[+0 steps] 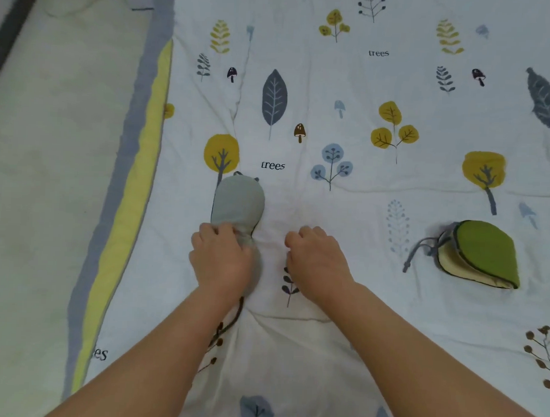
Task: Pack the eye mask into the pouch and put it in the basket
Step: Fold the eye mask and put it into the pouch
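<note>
Here we see the grey eye mask [238, 204] lying on a white bedspread [372, 321] printed with trees and leaves, its long axis running from near to far. Our left hand [220, 258] presses down on the mask's narrow middle, fingers curled and clamped on the fabric, hiding the near half. Our right hand [315, 261] rests just beside it on the bedspread, fingers curled in on nothing, apart from the mask. The green and cream pouch [481, 254], with a grey drawstring [417, 252], lies well apart to the right.
</note>
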A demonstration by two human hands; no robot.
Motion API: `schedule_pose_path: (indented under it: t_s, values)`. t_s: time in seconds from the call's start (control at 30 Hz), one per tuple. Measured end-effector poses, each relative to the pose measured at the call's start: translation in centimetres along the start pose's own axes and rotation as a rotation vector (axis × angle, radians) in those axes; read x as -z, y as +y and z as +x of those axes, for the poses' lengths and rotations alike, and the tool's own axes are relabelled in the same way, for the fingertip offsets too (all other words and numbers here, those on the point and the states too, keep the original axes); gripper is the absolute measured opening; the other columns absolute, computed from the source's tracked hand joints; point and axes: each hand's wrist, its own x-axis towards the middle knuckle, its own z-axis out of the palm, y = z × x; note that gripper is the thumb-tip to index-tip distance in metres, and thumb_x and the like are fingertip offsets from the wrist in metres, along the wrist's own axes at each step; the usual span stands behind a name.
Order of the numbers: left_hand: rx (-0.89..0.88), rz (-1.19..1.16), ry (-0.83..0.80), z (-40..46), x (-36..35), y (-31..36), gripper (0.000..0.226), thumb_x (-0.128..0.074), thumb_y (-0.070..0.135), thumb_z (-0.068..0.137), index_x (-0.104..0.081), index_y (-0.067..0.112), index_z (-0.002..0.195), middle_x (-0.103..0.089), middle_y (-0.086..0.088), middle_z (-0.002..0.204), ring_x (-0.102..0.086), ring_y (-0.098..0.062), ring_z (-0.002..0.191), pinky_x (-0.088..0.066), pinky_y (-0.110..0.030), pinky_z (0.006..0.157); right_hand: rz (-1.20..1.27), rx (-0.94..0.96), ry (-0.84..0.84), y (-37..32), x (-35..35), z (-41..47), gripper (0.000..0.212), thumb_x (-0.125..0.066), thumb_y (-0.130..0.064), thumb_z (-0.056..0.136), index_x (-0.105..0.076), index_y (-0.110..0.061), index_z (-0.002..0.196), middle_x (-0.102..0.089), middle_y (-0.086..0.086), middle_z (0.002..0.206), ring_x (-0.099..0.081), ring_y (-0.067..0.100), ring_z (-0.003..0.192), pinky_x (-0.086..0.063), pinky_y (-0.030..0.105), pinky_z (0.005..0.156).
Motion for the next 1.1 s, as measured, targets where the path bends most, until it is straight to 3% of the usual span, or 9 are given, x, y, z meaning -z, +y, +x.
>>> schedule_pose_path:
  t_s: [0.2,0.5,0.63,0.7,0.77,0.8,0.87,0.97,1.1]
  values:
    - [0.177,-0.046,-0.137,1.4,-0.4,-2.3,0.039,-0.049,0.019,0.085,-0.04,0.004,0.12,-0.051,-0.021,0.122,-0.048,-0.036,0.113,-0.039,-0.044,0.093,-0.025,0.028,-0.058,-2.3,-0.4,2.5,0.028,-0.038,-0.012,0.091,-0.049,-0.007,0.115,-0.051,0.015,0.118,-0.044,0.029,0.11,-0.037,0.037,0.082]
    - [-0.2,-0.257,-0.117,1.9,1.1,-3.6,0.053,-0.04,-0.01,0.073,-0.057,0.015,0.116,-0.058,-0.015,0.108,-0.055,-0.03,0.098,-0.041,-0.03,0.077,0.046,-0.016,0.097,-2.8,0.0,4.8,0.059,-0.042,-0.007,0.085,-0.026,-0.016,0.141,-0.037,0.013,0.136,-0.037,0.03,0.117,-0.035,0.037,0.09]
    - [-0.378,-0.262,-0.145,2.3,1.9,-2.8,0.052,-0.04,-0.013,0.072,-0.065,0.017,0.106,-0.053,-0.004,0.089,-0.054,-0.023,0.084,-0.04,-0.026,0.07,-0.02,0.022,0.059,-2.3,1.1,5.1,0.077,-0.044,-0.002,0.083,-0.01,-0.029,0.147,-0.002,0.011,0.158,-0.003,0.03,0.144,-0.016,0.044,0.114]
    - [-0.435,-0.254,-0.185,2.6,2.0,-1.6,0.051,-0.041,-0.013,0.072,-0.068,0.017,0.102,-0.051,-0.001,0.085,-0.052,-0.02,0.08,-0.04,-0.025,0.069,-0.078,0.014,-0.015,-1.3,1.8,5.1,0.061,-0.044,-0.005,0.082,-0.032,-0.025,0.139,-0.006,0.009,0.158,0.004,0.028,0.145,-0.001,0.049,0.117]
    - [-0.43,-0.248,-0.207,2.8,2.2,-0.8,0.047,-0.043,-0.009,0.073,-0.069,0.018,0.103,-0.052,-0.001,0.085,-0.052,-0.018,0.081,-0.04,-0.025,0.072,-0.086,-0.047,-0.116,-0.6,2.8,5.0,0.027,-0.045,-0.011,0.081,-0.053,-0.018,0.106,-0.048,0.014,0.129,-0.029,0.031,0.135,-0.006,0.054,0.115]
    - [-0.407,-0.253,-0.203,3.0,2.4,-0.9,0.044,-0.045,-0.005,0.075,-0.067,0.019,0.105,-0.053,0.0,0.086,-0.052,-0.017,0.082,-0.041,-0.025,0.074,-0.066,-0.088,-0.135,-0.4,3.2,4.9,0.012,-0.044,-0.014,0.08,-0.051,-0.018,0.09,-0.057,0.009,0.101,-0.047,0.032,0.113,-0.019,0.053,0.111]
    - [-0.336,-0.279,-0.192,3.4,2.5,-1.2,0.038,-0.053,0.009,0.078,-0.062,0.023,0.112,-0.055,0.003,0.086,-0.053,-0.015,0.081,-0.042,-0.025,0.075,0.042,-0.159,-0.117,0.5,3.9,4.3,0.002,-0.044,-0.018,0.079,-0.044,-0.017,0.077,-0.054,0.004,0.076,-0.05,0.027,0.076,-0.039,0.036,0.081]
    - [-0.263,-0.326,-0.211,4.1,2.6,-1.0,0.037,-0.063,0.028,0.074,-0.059,0.027,0.111,-0.058,0.005,0.08,-0.056,-0.013,0.073,-0.045,-0.024,0.066,0.19,-0.299,-0.113,2.9,5.3,3.4,0.006,-0.045,-0.02,0.078,-0.05,-0.016,0.078,-0.048,-0.001,0.071,-0.048,0.022,0.07,-0.033,0.028,0.056]
    - [-0.225,-0.379,-0.223,4.3,1.2,0.7,0.038,-0.066,0.032,0.075,-0.058,0.019,0.11,-0.059,0.006,0.078,-0.056,-0.013,0.074,-0.049,-0.03,0.072,0.175,-0.468,-0.152,6.2,5.3,2.0,0.023,-0.046,-0.021,0.082,-0.052,-0.012,0.102,-0.055,0.008,0.092,-0.049,0.028,0.085,-0.037,0.031,0.068]
